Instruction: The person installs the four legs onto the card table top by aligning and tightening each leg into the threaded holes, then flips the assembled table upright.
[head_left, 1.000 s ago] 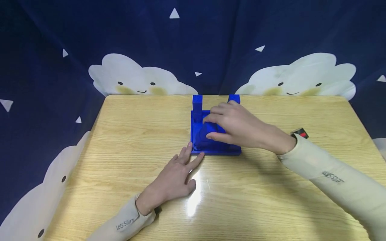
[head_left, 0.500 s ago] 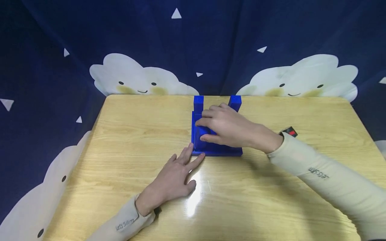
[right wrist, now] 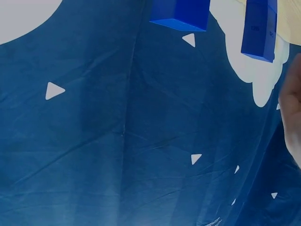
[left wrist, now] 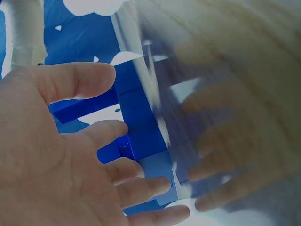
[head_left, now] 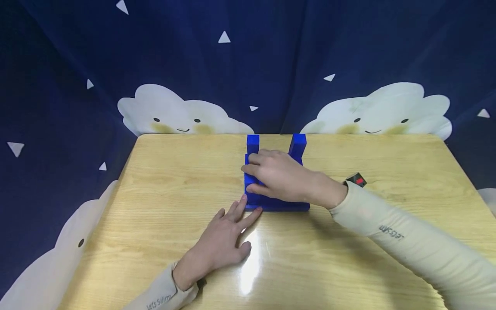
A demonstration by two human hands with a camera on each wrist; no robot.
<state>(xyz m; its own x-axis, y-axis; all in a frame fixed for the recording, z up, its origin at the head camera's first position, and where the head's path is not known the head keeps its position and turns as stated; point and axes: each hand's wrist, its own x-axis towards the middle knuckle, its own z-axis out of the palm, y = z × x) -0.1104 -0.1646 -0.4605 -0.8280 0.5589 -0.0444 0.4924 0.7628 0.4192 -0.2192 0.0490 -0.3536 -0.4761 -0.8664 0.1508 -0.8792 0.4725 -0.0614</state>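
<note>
A blue square tray [head_left: 286, 207] lies near the back of the wooden table, with two blue upright posts [head_left: 253, 143] at its far side. Over the tray's left half, my right hand [head_left: 280, 177] grips a blue block [head_left: 252, 178] between thumb and fingers; most of the block is hidden beneath the palm. My left hand [head_left: 218, 241] rests on the table with fingers spread, their tips right at the tray's front left corner. In the left wrist view, the straight fingers of that hand [left wrist: 70, 160] overlap the blue tray side [left wrist: 141, 122].
Behind the wooden table [head_left: 174, 181] hangs a dark blue curtain [head_left: 279, 51] printed with white clouds and triangles. A black wrist camera [head_left: 356, 179] sits on the right wrist. The right wrist view shows mostly curtain, with the post ends [right wrist: 259, 30] at the top.
My right hand has moved left across the tray and lower, taking the blue block with it toward the left side. The left hand holds its place at the corner. The head view has tilted slightly upward.
</note>
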